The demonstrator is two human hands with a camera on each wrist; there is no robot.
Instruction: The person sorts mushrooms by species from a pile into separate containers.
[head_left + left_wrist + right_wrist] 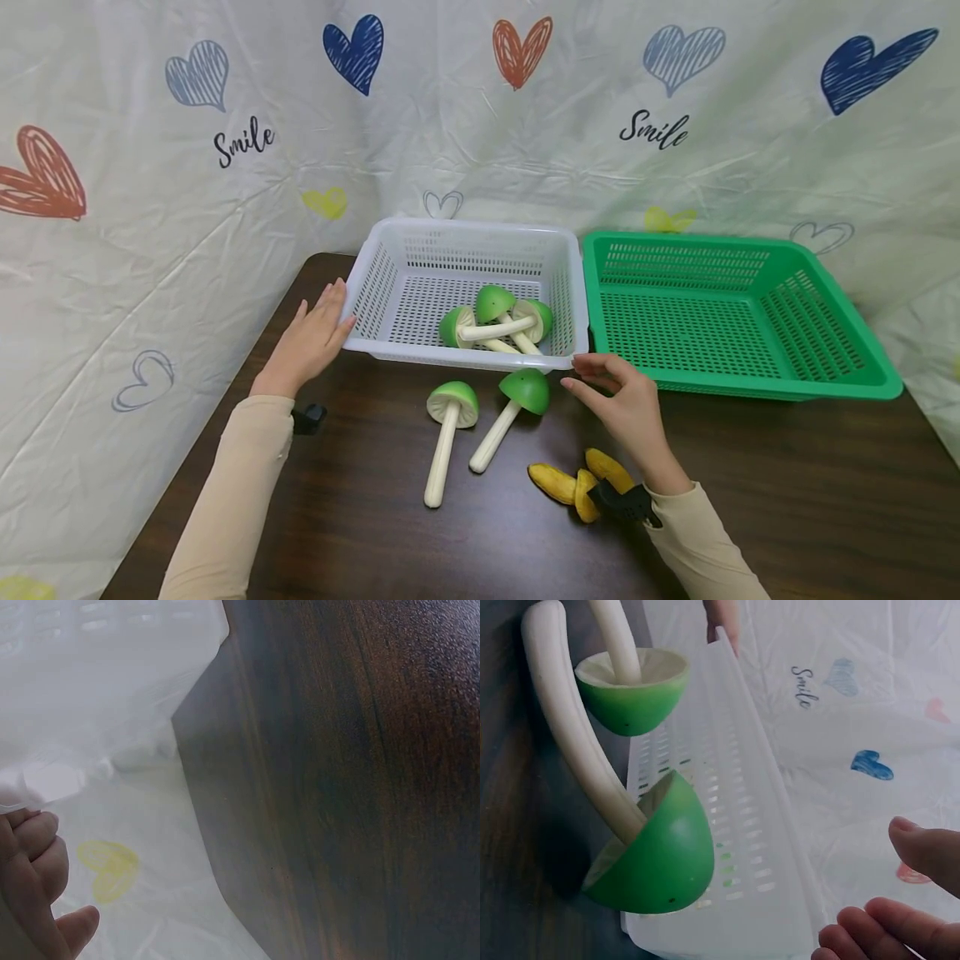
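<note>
My left hand (311,337) rests at the left rim of the white basket (450,358), its fingers fairly straight. By the basket's front right corner is my right hand (618,396), fingers gently bent and thumb apart, holding nothing; whether its fingertips touch the rim is hard to tell. Several green-capped toy mushrooms (495,302) lie in a pile at the basket's right end. On the table in front lie two more, a left mushroom (444,442) and a right mushroom (525,392), the latter closest to my right hand. Beneath my right wrist are yellow banana-like pieces (553,482), partly hidden.
Right of the white basket stands a green basket (840,387), nearly against it, with nothing visible inside. Both are on a dark wooden table (360,517). A pale cloth (465,108) printed with hearts hangs behind them and along the left side.
</note>
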